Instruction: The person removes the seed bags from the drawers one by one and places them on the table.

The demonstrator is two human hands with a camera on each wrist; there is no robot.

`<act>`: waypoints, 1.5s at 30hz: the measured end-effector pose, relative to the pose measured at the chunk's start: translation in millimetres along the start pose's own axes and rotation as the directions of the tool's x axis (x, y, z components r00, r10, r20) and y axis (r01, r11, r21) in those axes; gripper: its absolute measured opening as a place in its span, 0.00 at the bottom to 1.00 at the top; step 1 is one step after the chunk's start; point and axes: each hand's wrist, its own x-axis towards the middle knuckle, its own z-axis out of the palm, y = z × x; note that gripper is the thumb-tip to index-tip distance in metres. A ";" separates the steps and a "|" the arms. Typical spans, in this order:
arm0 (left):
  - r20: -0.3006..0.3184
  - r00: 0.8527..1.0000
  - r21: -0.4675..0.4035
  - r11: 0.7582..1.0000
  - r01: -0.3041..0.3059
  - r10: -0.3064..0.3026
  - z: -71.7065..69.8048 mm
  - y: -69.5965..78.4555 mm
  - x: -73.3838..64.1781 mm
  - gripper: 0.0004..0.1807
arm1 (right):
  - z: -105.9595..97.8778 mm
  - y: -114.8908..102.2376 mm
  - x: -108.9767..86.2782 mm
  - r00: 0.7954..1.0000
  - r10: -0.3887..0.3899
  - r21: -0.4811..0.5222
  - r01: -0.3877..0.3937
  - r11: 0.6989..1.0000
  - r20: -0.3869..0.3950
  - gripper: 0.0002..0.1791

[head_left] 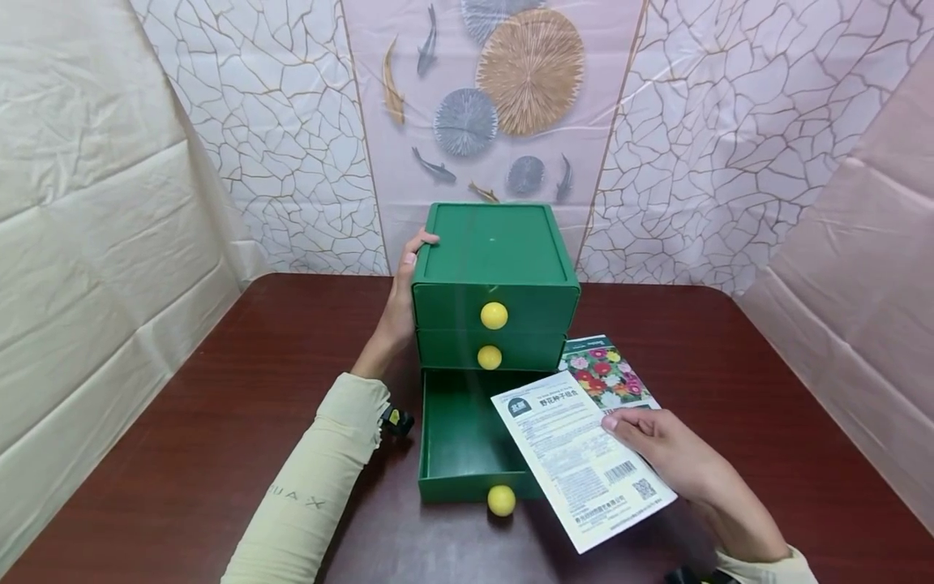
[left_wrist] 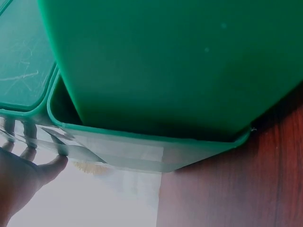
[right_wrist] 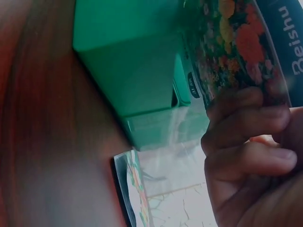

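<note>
A green drawer cabinet (head_left: 496,251) with round yellow knobs stands mid-table in the head view. Its bottom drawer (head_left: 467,434) is pulled out, and its bare floor shows on the left. My left hand (head_left: 404,284) rests against the cabinet's left side, one fingertip over the top edge; the left wrist view shows its fingers (left_wrist: 31,153) spread along that side. My right hand (head_left: 667,446) pinches a seed packet (head_left: 576,462) by its right edge, tilted over the drawer's right part, printed text up. Flowers show on its underside in the right wrist view.
A second seed packet (head_left: 601,373) with a colourful flower picture lies on the dark red table (head_left: 292,365), right of the cabinet and partly behind the held one. Patterned cloth (head_left: 270,122) hangs behind the table, and plain cloth hangs at both sides.
</note>
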 end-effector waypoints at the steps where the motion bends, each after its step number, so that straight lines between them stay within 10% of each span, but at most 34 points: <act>1: 0.004 1.000 0.000 1.000 0.001 -0.001 0.0 -0.1 -0.1 0.32 | -1.5 0.5 -1.0 1.000 0.001 -0.004 -0.001 1.000 -0.012 0.24; 22: 0.003 1.000 -0.009 1.000 -0.008 0.008 -2.2 1.5 -0.5 0.32 | -35.1 8.4 -13.7 0.972 -0.012 -0.092 -0.009 0.996 -0.233 0.17; 45: 0.017 1.000 -0.003 1.000 0.003 -0.003 -3.3 0.3 -0.5 0.32 | -58.0 12.6 -12.0 0.955 0.017 -0.080 -0.043 0.996 -0.296 0.27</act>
